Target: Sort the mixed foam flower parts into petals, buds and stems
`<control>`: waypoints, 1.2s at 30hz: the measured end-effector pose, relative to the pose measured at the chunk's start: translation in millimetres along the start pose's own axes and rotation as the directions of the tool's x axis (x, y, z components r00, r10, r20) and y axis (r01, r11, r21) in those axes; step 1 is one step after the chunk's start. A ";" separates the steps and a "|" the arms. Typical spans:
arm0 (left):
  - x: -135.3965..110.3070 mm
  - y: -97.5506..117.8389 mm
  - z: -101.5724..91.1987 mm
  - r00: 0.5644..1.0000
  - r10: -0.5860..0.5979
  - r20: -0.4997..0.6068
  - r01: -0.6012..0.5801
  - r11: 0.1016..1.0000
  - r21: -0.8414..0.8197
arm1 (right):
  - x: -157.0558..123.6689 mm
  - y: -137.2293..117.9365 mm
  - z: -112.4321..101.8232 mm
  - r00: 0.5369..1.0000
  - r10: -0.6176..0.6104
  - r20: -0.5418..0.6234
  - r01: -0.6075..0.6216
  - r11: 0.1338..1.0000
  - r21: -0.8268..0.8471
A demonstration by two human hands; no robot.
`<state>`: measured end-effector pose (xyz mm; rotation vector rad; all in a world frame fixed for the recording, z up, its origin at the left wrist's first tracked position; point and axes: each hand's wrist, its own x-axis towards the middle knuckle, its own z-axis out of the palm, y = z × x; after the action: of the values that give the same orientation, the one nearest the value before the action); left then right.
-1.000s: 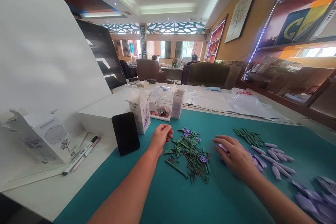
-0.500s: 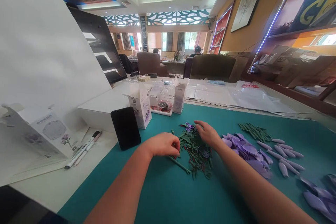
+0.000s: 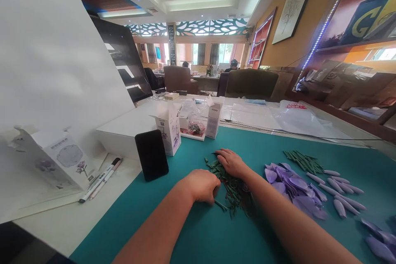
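The pile of small green pieces (image 3: 233, 192) lies on the teal mat (image 3: 216, 235) near the middle of the counter, and both your hands are on it. Your right hand (image 3: 230, 162) rests palm down on the far part of the pile, its fingers laid flat and close together over the pieces, pointing left. Your left hand (image 3: 202, 185) sits at the pile's near left edge, curled loosely, its fingers bent down and touching the green bits there; whether they pinch a piece you cannot tell from this view.

Just right of the pile lies a heap of purple petals (image 3: 293, 185), and beyond that, farther right, a row of pale lilac buds (image 3: 340, 192). Far of the petals sits a bundle of green stems (image 3: 301, 161). More purple pieces (image 3: 377, 243) lie at the near right corner.

Left of your hands a black phone (image 3: 151, 154) stands propped, tilted back, against a small white box (image 3: 169, 130). Another white carton (image 3: 214, 119) stands upright farther off, with a clear bag of parts (image 3: 193, 127) between the two. Off the mat to the left lie two marker pens (image 3: 100, 179) beside an opened printed carton (image 3: 62, 159).
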<state>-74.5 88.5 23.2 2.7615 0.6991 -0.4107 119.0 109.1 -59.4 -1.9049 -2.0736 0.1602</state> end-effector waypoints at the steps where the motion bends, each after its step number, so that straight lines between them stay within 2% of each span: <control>1: 0.5 0.4 1.1 1.000 -0.002 -0.008 0.002 1.000 0.012 | -1.4 -2.7 0.2 1.000 -0.013 0.002 0.013 1.000 0.006; 7: -1.2 -0.6 1.2 1.000 0.001 -0.003 -0.001 1.000 -0.009 | -12.5 -22.0 -2.6 0.997 -0.081 0.002 0.081 0.995 0.053; 11: 0.3 -1.2 1.0 1.000 0.010 0.004 -0.010 1.000 -0.005 | -20.6 -26.7 -14.1 0.991 -0.137 -0.010 0.135 0.965 0.226; 15: 0.6 -6.3 -1.2 0.999 0.044 0.015 -0.044 0.999 -0.018 | -41.5 -14.1 -30.4 0.992 0.031 -0.121 0.012 0.941 0.339; 18: -5.5 -14.6 -7.8 0.998 0.065 -0.001 -0.065 0.988 -0.141 | -71.9 -0.8 -35.2 0.986 0.097 -0.137 -0.047 0.943 0.330; 21: -14.3 -24.6 -15.1 1.000 0.021 -0.020 -0.026 0.953 -0.301 | -105.1 5.5 -30.0 0.994 0.025 -0.105 0.003 0.967 0.255; 24: -18.5 -33.6 -17.2 0.996 -0.036 -0.085 -0.002 0.912 -0.410 | -125.6 0.9 -20.1 0.999 -0.039 -0.032 0.043 0.988 0.145; 28: -13.7 -41.4 -12.1 0.980 -0.060 -0.192 -0.045 0.865 -0.500 | -123.6 -17.1 -11.0 1.000 -0.003 0.006 0.003 0.999 0.032; 36: -9.1 -41.1 -9.3 0.959 -0.062 -0.277 -0.143 0.737 -0.661 | -87.1 -44.5 2.1 0.999 0.028 -0.036 -0.028 1.000 -0.007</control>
<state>-100.7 122.5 27.3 2.1265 0.6745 0.2352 81.3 18.8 -62.0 -1.9279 -2.0276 0.1243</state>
